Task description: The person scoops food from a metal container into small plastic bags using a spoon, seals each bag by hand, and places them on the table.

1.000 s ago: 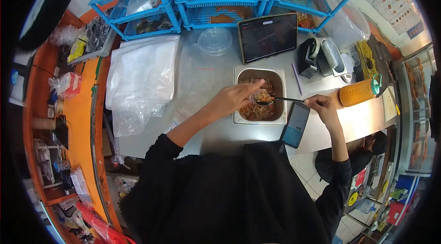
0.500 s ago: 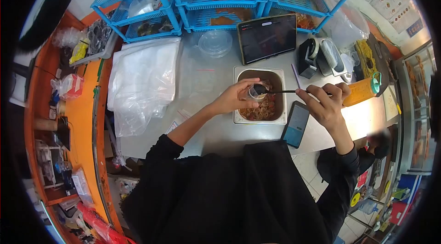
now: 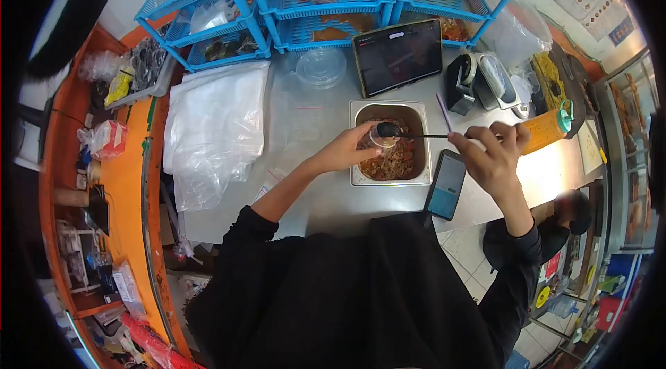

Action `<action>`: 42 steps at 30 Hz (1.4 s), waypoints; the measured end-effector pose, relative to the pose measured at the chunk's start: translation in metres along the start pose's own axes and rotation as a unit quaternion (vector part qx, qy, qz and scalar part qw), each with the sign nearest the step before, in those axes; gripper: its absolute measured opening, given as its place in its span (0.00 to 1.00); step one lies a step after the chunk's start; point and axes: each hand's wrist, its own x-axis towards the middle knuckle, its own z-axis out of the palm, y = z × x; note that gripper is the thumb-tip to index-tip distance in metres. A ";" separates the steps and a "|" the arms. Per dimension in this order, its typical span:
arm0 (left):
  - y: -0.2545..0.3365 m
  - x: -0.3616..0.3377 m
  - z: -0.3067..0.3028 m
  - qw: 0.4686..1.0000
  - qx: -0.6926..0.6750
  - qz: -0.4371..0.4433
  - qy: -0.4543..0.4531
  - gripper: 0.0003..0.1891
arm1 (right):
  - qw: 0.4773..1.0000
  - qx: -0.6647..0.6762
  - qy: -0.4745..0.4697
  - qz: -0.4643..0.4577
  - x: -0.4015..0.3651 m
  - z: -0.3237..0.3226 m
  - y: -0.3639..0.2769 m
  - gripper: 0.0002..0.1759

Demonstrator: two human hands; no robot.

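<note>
My left hand (image 3: 344, 152) is closed around a small clear plastic cup (image 3: 378, 141), held over the near-left part of a square steel container (image 3: 425, 169). Chopped food in brown and red tones (image 3: 397, 166) lies inside the container. With my right hand (image 3: 491, 161) I grip the end of a long thin black handle; it belongs to a black spoon (image 3: 388, 129). The spoon's bowl is at the cup's mouth. What the cup holds is hard to make out.
A phone (image 3: 447, 185) lies right of the container, and a tablet (image 3: 399, 56) leans behind it. Blue racks (image 3: 326, 11) line the back. Plastic bags (image 3: 215, 119) lie left, a clear round container (image 3: 320, 67) behind. An orange bottle (image 3: 544, 131) stands right; another person (image 3: 555, 230) is lower right.
The spoon's bowl has moved slightly left and up relative to the cup, now showing at its rim. The cup and both hands stay nearly in place; the view has shifted a little.
</note>
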 end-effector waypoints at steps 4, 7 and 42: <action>-0.002 -0.004 -0.001 0.999 -0.011 -0.005 0.036 0.26 | 0.978 0.100 -0.015 0.185 -0.001 0.000 0.007 0.08; 0.010 -0.015 0.001 0.995 -0.060 0.000 0.085 0.25 | 0.946 0.114 -0.047 0.298 -0.016 0.010 0.011 0.04; 0.012 -0.071 0.084 0.953 -0.289 -0.066 0.062 0.23 | 0.107 0.837 0.117 0.524 -0.087 0.026 -0.170 0.03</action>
